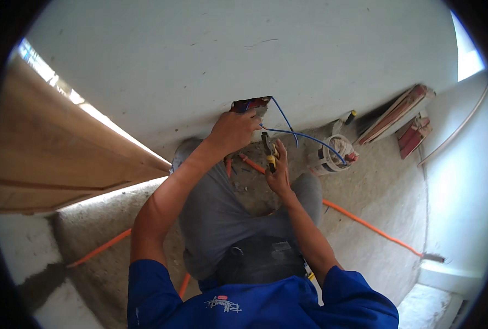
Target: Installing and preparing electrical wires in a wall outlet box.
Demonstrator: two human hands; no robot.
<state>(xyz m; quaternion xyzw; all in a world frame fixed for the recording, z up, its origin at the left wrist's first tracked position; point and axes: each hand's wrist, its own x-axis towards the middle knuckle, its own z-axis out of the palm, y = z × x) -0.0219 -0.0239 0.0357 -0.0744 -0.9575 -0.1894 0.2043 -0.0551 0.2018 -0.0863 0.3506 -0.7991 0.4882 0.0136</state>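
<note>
My left hand (234, 132) is closed at the lower edge of a rough opening (266, 104) in the wall, with its fingertips pinching the end of a blue wire (308, 135). That wire arcs away to the right as far as the bucket. A second length of blue wire (280, 111) comes out of the opening and hangs down, crossing the first. My right hand (279, 174) is wrapped round a pair of pliers (270, 153) with yellow and black handles. The jaws point up toward the wall, just below the left fingertips; whether they touch the wire I cannot tell.
A white bucket (323, 162) with cloth-like stuff inside stands at the right by the wall. Beyond it lean a yellow-handled tool (351, 117) and reddish flat boxes (395, 115). Orange conduit (373, 226) runs over the rough floor. A wooden door (79, 142) is at the left.
</note>
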